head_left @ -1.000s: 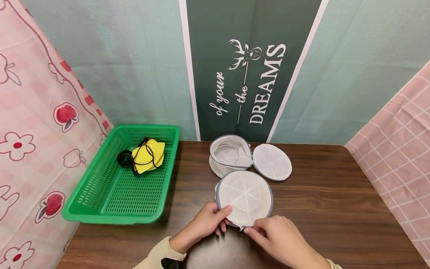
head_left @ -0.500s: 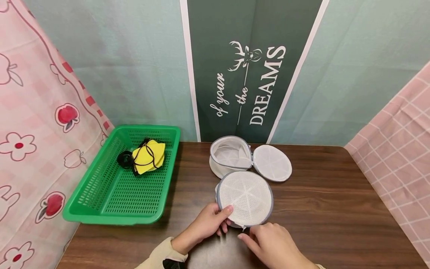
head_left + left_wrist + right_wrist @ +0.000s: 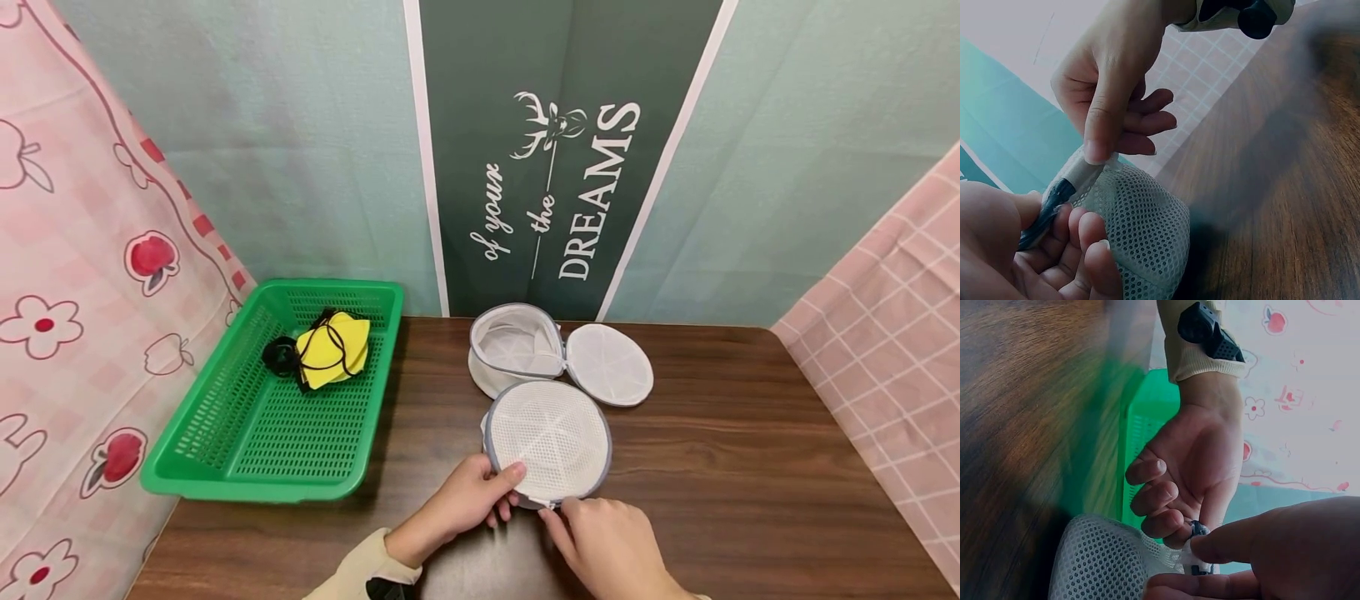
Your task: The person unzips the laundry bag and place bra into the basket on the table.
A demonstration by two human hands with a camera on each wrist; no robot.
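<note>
- Dark brown wood-grain table (image 3: 735,492) meets a pale green fabric backdrop (image 3: 337,167).
- Round white mesh bag with grey rim (image 3: 551,433) sits near the table's front edge, between both hands.
- Left hand (image 3: 472,497) grips its left edge, thumb on top.
- Right hand (image 3: 611,542) pinches its front rim.
- Just behind: a second white mesh bag (image 3: 493,375), its round lid (image 3: 609,365) folded open rightward.
- Leftward, a green perforated plastic basket (image 3: 372,408) holds a yellow item with black cords (image 3: 318,354).

White mesh edged grey on the held bag (image 3: 551,437), green on the basket (image 3: 281,492), brown wood grain on the table (image 3: 720,475), white grid over pink on the right-hand cloth (image 3: 892,375)
</note>
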